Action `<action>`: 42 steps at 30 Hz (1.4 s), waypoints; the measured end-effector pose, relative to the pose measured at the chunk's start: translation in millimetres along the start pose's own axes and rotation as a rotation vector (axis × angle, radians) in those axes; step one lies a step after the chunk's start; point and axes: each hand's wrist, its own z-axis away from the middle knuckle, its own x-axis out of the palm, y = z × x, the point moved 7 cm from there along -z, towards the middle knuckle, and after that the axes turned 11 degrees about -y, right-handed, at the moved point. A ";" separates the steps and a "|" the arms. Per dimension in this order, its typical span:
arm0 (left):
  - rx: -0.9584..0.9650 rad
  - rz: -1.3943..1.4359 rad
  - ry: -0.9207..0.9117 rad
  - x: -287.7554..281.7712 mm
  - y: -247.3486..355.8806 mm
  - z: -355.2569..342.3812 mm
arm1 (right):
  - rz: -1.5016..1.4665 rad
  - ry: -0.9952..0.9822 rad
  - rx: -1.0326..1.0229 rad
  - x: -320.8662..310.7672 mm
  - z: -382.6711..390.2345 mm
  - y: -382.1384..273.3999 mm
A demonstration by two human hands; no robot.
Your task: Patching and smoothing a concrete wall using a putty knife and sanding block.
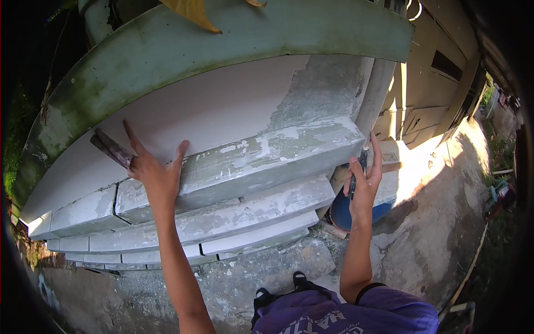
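Note:
My left hand (151, 170) is spread against the white-coated curved panel (222, 103), its thumb and index finger stretched apart. A dark grey folded piece (113, 149) lies along its outer fingers; I cannot make out whether it is sandpaper. Below the panel, a grey stepped ledge (267, 147) carries patchy white coating. My right hand (364, 186) is off the ledge's right end, beside a narrow upright post (378, 89). It grips a slim black-handled tool (354, 183), whose working end I cannot make out.
A greenish, stained curved rim (233, 42) arches over the panel, with a yellow leaf (192, 14) hanging over it. Behind my right hand stands a blue bucket (342, 214). Sunlit concrete ground (445, 222) spreads to the right, below a beige wall (428, 94).

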 end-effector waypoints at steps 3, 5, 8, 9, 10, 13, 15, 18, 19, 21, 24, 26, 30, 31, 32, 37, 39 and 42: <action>0.003 -0.011 0.004 -4.6 -0.4 0.6 | 0.015 -0.052 0.152 -7.0 49.4 16.5; 0.006 0.029 0.068 -8.2 5.7 1.9 | 0.027 -0.033 0.186 -18.9 74.9 18.6; 0.053 0.022 0.174 -20.0 2.6 6.4 | 0.047 -0.132 0.270 -30.7 105.0 26.1; 0.057 0.010 0.178 -25.8 4.5 14.8 | 0.034 -0.136 0.272 -37.8 114.3 27.3; -0.036 -0.020 0.037 -18.0 6.8 28.7 | 0.043 -0.154 0.293 -48.4 122.0 29.8; 0.085 -0.359 -0.072 7.4 53.1 84.9 | 0.061 -0.114 0.330 -79.3 147.8 34.5; 0.115 -0.287 -0.147 23.0 81.6 105.7 | 0.117 -0.011 0.395 -103.9 166.3 43.6; 0.140 -0.242 -0.219 34.9 111.5 116.7 | 0.124 0.022 0.424 -122.3 186.1 53.0; 0.163 -0.271 -0.212 35.5 126.1 117.0 | 0.127 0.026 0.444 -126.7 190.1 54.1; 0.100 -0.226 -0.338 48.5 149.2 118.6 | 0.127 0.031 0.455 -131.0 192.6 50.6; 0.248 -0.176 -0.268 70.4 189.9 121.9 | 0.082 0.067 0.451 -142.1 190.7 43.9; 0.261 -0.167 -0.241 85.1 212.1 121.1 | 0.183 0.092 0.391 -154.5 188.1 38.7; 0.263 -0.118 -0.241 110.2 257.7 120.9 | 0.212 0.123 0.352 -181.6 191.6 42.3; 0.256 -0.125 -0.235 114.8 264.9 120.6 | 0.163 0.140 0.387 -181.7 190.9 38.7; 0.275 -0.128 -0.226 119.4 272.9 121.0 | 0.114 0.156 0.422 -182.6 190.3 38.7; 0.379 0.016 -0.192 142.0 322.1 130.8 | 0.131 0.178 0.459 -199.1 193.6 43.9; 0.439 0.104 -0.196 142.9 336.5 131.2 | 0.144 0.175 0.470 -204.7 193.3 49.2; 0.467 0.213 -0.224 128.2 339.8 130.7 | 0.159 0.161 0.456 -210.4 188.4 53.4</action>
